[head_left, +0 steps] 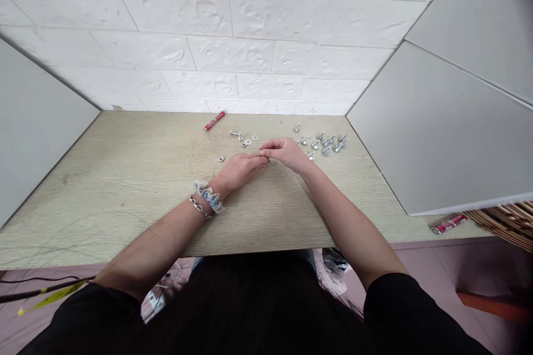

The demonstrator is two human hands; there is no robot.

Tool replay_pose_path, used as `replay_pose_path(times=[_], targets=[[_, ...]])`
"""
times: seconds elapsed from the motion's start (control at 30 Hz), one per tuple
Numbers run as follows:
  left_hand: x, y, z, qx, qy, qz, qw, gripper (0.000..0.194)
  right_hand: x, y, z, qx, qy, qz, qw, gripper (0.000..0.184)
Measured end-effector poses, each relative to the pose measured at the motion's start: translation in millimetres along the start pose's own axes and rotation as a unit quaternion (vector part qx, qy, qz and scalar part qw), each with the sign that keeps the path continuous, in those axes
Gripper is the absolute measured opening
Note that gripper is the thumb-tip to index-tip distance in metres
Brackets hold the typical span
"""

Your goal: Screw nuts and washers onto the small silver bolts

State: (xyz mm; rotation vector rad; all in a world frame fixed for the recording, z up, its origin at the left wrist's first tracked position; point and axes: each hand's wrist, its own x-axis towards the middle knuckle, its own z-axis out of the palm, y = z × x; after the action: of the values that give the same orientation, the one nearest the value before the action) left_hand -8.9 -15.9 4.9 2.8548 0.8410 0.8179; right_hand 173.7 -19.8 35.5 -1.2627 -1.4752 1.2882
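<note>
Above the middle of the wooden tabletop [266,216], the fingertips of my left hand [242,170] and my right hand [287,153] meet. Both hands are closed at the fingers, and whatever they pinch is hidden or too small to name. Just beyond my left hand lie two loose bolts [237,135], a flat washer [255,138] with another beside it, and a small nut [244,145]. A separate nut [221,159] sits left of my left fingers. Several bolts with washers on them [326,142] stand head down in a group beyond my right wrist.
A red-wrapped roll [214,121] lies near the white brick-pattern wall [250,55]. Grey panels [33,127] border the tabletop on both sides. Another red roll [448,224] lies at the right front edge, beside a striped woven item [506,224].
</note>
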Motion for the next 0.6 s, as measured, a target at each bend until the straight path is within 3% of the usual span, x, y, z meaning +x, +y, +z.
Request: replay_pose_path(times=[0.4,0.6], targets=[[-0.3,-1.8,-0.6,-0.008,0.001,-0.006,1.0,0.027,5.0,9.5,4.6,-0.032,-0.002,-0.039,0.999,0.031],[0.8,0.5,-3.1,-0.006,-0.013,0.009,1.0,0.027,3.8,6.5,6.3,-0.082,0.024,-0.018,0.996,0.038]])
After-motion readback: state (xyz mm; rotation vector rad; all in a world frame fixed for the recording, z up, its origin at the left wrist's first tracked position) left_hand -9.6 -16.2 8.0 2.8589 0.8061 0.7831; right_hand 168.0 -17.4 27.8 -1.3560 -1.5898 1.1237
